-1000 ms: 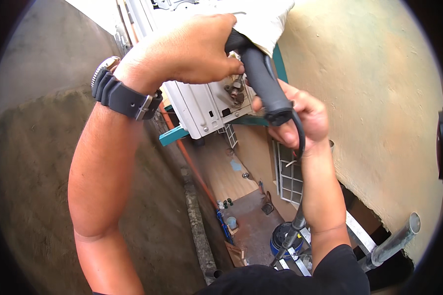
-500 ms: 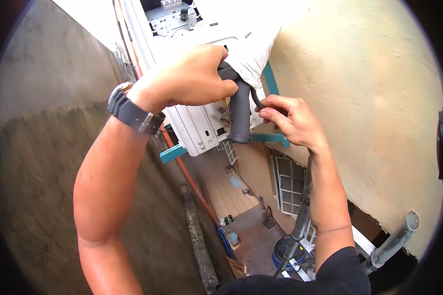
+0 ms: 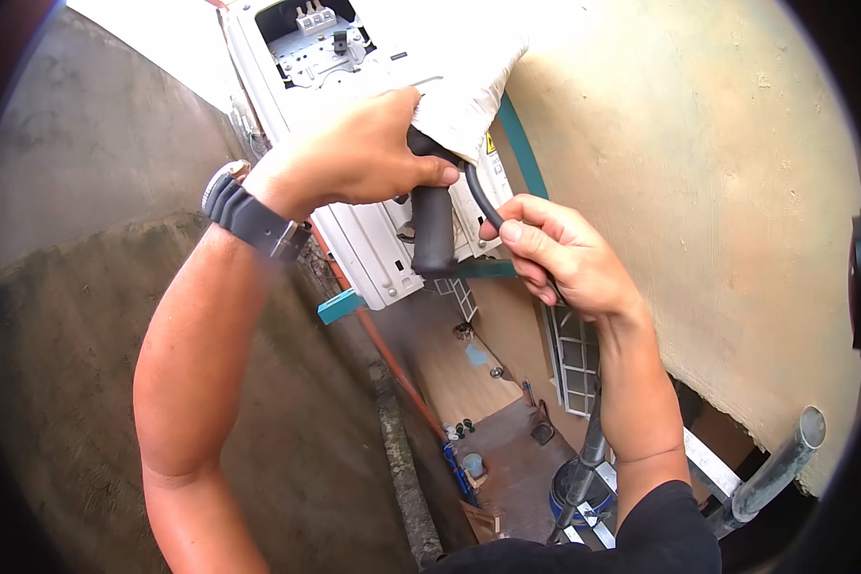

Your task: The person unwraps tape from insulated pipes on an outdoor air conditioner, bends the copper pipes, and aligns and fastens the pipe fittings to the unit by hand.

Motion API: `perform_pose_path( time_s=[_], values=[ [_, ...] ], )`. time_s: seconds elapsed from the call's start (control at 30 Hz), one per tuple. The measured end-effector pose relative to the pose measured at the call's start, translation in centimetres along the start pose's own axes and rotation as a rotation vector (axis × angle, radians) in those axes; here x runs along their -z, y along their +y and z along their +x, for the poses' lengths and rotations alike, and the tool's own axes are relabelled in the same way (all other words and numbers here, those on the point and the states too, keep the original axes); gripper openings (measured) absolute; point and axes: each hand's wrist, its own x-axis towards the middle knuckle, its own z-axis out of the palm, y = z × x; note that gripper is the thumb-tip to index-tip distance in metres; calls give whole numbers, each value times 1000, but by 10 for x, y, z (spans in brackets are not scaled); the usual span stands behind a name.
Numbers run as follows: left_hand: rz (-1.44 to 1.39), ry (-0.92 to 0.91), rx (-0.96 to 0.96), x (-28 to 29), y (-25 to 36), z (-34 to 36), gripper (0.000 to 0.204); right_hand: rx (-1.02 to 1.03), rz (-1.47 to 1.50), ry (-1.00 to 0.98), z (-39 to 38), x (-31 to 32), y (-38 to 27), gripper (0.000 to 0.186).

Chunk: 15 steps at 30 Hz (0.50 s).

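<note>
My left hand, with a dark watch on its wrist, is closed around a bundle at the side of a white outdoor air-conditioner unit. A dark grey foam-covered pipe points downward just below my thumb. White wrapping covers the upper part of the bundle; how it is fastened is hidden. From beneath the wrapping comes a black cable, pinched between thumb and fingers of my right hand. The cable's lower end passes below that hand.
Teal bracket arms carry the unit, whose terminal compartment lies uncovered. A beige wall rises on the right, a stained grey wall on the left. Metal tubes stand nearby. Far below are a floor and a dark bucket.
My right hand has shifted down and away from the bundle, and a longer stretch of black cable shows. The foam-covered pipe has swung left. My left hand keeps its hold.
</note>
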Motion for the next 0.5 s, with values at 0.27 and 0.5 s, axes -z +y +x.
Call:
perform_pose_path(
  time_s=[0.27,0.5],
  values=[
    [106,-33,175,18,35,6,62,98,69,-93,12,-14,-16,28],
    [-115,-32,160,17,30,3,79,379,-732,341,39,-4,24,29]
  ],
)
